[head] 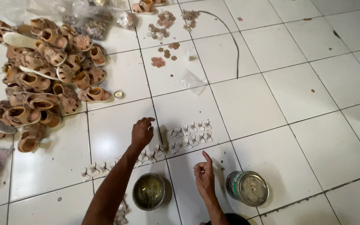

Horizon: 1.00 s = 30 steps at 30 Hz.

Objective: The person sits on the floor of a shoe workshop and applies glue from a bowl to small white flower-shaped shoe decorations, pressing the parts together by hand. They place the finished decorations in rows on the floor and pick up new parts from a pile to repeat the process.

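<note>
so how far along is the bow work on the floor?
Done: white bow pieces lie in rows on the tiles, and a pile of tan sandals sits far left. In hand: left hand hovers over the rows, right hand is raised empty between two tins. Left: loose pink flower trims remain unsorted.
</note>
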Each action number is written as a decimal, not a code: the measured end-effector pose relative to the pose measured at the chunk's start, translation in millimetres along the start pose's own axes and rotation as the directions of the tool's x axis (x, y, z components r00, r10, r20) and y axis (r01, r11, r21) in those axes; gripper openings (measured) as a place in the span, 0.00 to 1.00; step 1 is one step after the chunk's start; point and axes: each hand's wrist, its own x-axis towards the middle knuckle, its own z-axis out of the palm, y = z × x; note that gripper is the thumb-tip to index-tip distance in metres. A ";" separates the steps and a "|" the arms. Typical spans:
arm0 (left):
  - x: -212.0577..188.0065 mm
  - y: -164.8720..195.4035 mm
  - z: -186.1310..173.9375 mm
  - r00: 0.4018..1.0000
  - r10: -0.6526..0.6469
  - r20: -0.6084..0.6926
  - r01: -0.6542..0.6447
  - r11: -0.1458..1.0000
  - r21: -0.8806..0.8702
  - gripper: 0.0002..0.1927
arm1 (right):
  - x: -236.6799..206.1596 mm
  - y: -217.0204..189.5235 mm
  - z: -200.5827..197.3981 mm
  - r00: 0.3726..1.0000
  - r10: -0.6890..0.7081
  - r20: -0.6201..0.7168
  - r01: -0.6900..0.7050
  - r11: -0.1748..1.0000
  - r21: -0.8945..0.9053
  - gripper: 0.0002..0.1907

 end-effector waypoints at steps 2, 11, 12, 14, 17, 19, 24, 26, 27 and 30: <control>-8.4 7.4 -20.1 0.995 -0.101 -0.023 0.099 0.993 -0.060 0.13 | -2.6 -6.7 -2.8 1.000 -0.019 0.014 0.019 1.000 0.018 0.32; -102.9 22.1 -122.0 0.916 -0.379 0.133 0.397 0.903 -0.162 0.11 | -32.9 -38.3 -24.6 0.984 0.161 -0.079 -0.173 0.969 -0.176 0.24; -120.6 24.6 -131.1 0.880 -0.410 0.240 0.443 0.891 -0.101 0.12 | -35.9 -42.1 -28.3 0.988 0.128 -0.086 -0.143 0.971 -0.191 0.26; -173.9 31.6 -147.5 0.959 0.270 0.082 -0.235 0.925 -0.300 0.17 | -43.9 -48.7 -35.7 0.993 -0.098 -0.073 0.090 0.990 -0.106 0.29; -261.8 48.2 -165.9 0.745 0.292 0.600 -0.054 0.922 -0.383 0.12 | -63.2 -54.4 -49.8 0.997 -0.082 -0.002 0.081 0.993 -0.085 0.32; -269.0 57.9 -164.9 0.687 0.356 0.634 -0.112 0.913 -0.391 0.09 | -73.2 -61.9 -55.0 0.998 -0.061 0.025 0.063 0.995 -0.081 0.33; -305.4 86.1 -167.8 0.716 0.439 0.542 -0.415 0.893 -0.176 0.04 | -89.0 -84.5 -60.3 0.996 -0.075 -0.046 0.075 0.997 0.000 0.35; -330.3 100.3 -172.7 0.759 0.451 0.470 -0.495 0.868 -0.035 0.06 | -93.0 -90.7 -60.7 0.997 -0.018 -0.072 0.021 0.999 0.048 0.31; -342.8 110.0 -174.5 0.785 0.445 0.431 -0.510 0.859 0.044 0.07 | -97.9 -91.3 -60.9 0.997 0.022 -0.080 -0.016 0.997 0.071 0.29; -360.7 129.2 -208.5 0.916 0.333 0.224 -0.376 0.907 0.189 0.12 | -106.8 -91.4 -65.7 0.988 -0.122 -0.092 0.137 0.974 0.182 0.24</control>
